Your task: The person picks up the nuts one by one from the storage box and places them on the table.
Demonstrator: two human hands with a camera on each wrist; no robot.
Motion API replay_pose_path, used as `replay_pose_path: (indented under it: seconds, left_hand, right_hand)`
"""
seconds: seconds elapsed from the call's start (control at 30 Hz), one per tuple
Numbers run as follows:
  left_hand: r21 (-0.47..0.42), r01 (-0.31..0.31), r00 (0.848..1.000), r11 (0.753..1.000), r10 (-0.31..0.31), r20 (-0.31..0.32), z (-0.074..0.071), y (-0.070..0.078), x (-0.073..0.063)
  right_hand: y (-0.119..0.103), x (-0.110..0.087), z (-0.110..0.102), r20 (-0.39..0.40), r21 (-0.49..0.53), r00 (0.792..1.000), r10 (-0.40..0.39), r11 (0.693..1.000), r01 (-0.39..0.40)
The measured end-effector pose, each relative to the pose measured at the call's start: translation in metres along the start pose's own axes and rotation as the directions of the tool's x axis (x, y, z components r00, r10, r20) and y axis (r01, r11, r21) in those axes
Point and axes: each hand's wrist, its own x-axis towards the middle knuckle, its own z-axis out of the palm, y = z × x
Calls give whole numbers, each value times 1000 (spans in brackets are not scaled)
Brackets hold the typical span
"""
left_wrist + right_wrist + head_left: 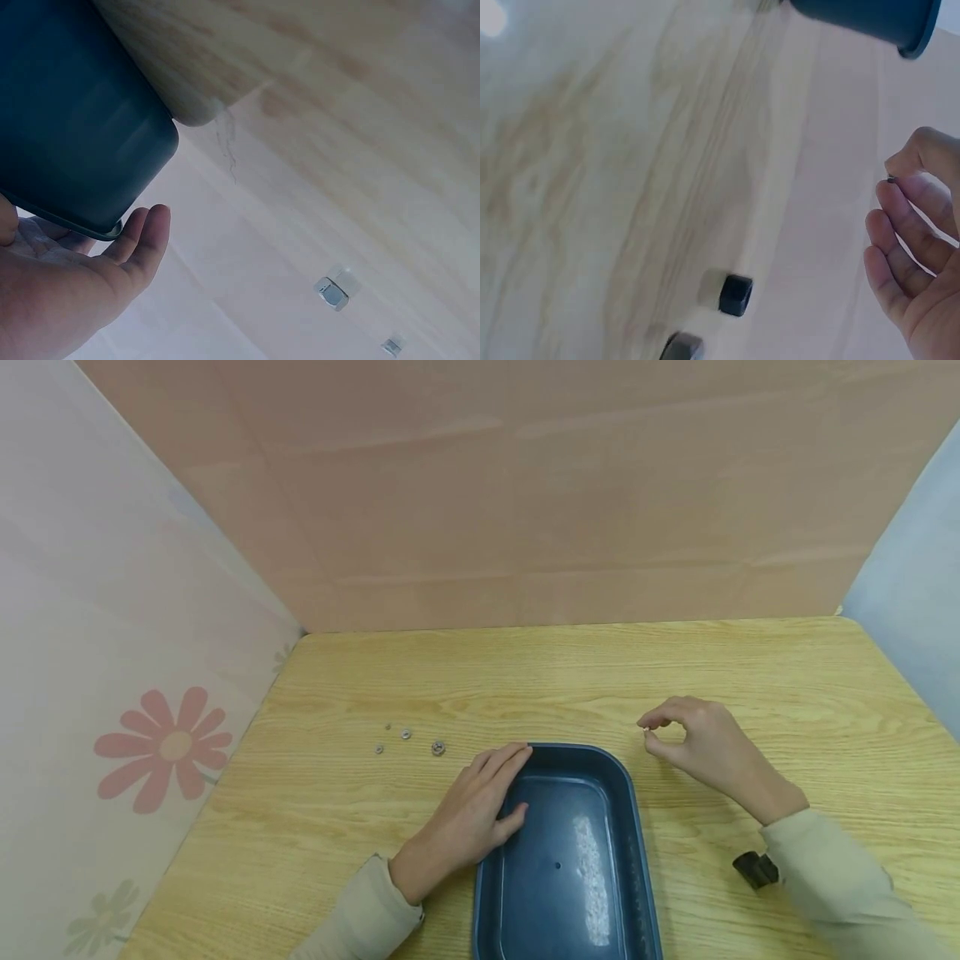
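A dark blue plastic tray [558,827] sits on the table in front of me. My left hand [468,806] rests on its left rim near the far corner, fingers fairly straight and thumb over the inside. Beyond the tray's right side, my right hand [705,743] pinches a tiny metal piece [891,179] between thumb and index fingertip; its kind is too small to tell. Left of the tray lie several metal nuts of different sizes, the biggest nut [438,748] nearest the tray. The left wrist view shows a hex nut [331,293] and a smaller one [391,346].
In the right wrist view, a dark nut [736,295] and another rounded dark piece [682,346] lie on the table. A black strap piece [756,870] shows at the right sleeve. Cloth walls, one bearing a flower print [176,746], border the wooden table [570,677].
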Motion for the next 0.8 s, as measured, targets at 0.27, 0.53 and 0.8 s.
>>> replay_pose_path:
  seconds: [0.27,0.53,0.8]
  left_hand:
    - [2,-3,1000,1000,3,-4,0,0,0]
    - [-7,-9,1000,1000,9,-8,0,0,0]
    - [-5,-8,1000,1000,8,-4,1,0,0]
  right_hand:
    - [17,-1,-4,108,-23,986,129,992,-127]
    - [29,0,-6,231,-25,942,243,969,-244]
    - [35,0,-5,280,-80,922,269,963,-257]
